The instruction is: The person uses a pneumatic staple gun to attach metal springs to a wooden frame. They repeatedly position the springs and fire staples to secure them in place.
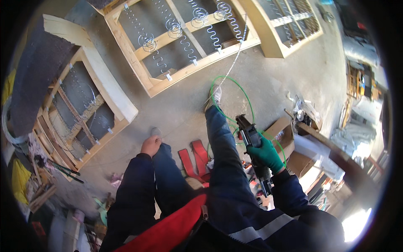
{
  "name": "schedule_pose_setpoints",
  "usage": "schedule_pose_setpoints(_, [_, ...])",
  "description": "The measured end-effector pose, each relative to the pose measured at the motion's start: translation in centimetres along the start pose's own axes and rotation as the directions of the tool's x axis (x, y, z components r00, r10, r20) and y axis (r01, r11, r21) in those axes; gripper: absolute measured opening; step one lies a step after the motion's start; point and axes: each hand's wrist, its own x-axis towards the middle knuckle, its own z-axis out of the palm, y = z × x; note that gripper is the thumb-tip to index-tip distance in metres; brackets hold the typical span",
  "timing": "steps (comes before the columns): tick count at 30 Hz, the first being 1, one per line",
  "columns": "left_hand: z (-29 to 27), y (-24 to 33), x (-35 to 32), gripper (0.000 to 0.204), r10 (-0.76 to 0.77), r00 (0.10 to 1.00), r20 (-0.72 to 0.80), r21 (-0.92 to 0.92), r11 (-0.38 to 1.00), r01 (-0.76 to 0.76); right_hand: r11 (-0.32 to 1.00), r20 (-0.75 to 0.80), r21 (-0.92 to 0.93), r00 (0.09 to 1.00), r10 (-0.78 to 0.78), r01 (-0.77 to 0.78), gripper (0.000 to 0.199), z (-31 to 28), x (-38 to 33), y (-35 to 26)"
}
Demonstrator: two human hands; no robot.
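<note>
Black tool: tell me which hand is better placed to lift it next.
Right, I'd judge: the green-gloved right hand already grips the black tool. The left hand is bare, by the left knee, well away from the tool.

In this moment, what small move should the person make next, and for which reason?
The person might best ease the right shoe clear of the green hose: in this view its loop crosses that foot, a possible trip risk, though whether they touch I cannot tell. The right hand grips the black tool, so a stumble could be worse.
</note>
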Motion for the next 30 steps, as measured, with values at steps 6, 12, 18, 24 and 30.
schedule_pose_setpoints(6, [17.0,4.6,13.5,0.031,-0.046,0.998,0.037,0.162,0.986,0.040,0.969,0.050,-0.240,0.998,-0.043,0.054,0.066,-6.9,11.5,1.7])
schedule_pose_setpoints(12, [30.1,12.1,28.5,0.036,0.117,0.972,-0.204,0.114,0.989,-0.095,0.970,0.017,-0.220,0.994,0.109,-0.103,0.059,-11.9,17.3,4.6])
schedule_pose_setpoints(18, [28.6,14.8,24.3,0.031,-0.054,0.993,0.102,-0.357,0.930,0.087,0.972,0.073,-0.228,0.995,0.068,-0.050,0.060,-15.9,20.4,4.5])
schedule_pose_setpoints(24, [13.7,2.8,-0.6,0.025,-0.111,0.973,0.202,0.526,0.851,-0.012,0.932,0.050,-0.334,0.990,-0.132,0.141,0.068,-21.3,22.5,1.0])
schedule_pose_setpoints(30, [0.0,4.7,-33.5,0.039,-0.544,0.803,0.243,0.575,0.748,0.332,0.885,-0.047,-0.409,0.964,-0.262,0.221,0.065,-28.3,27.8,-2.3])
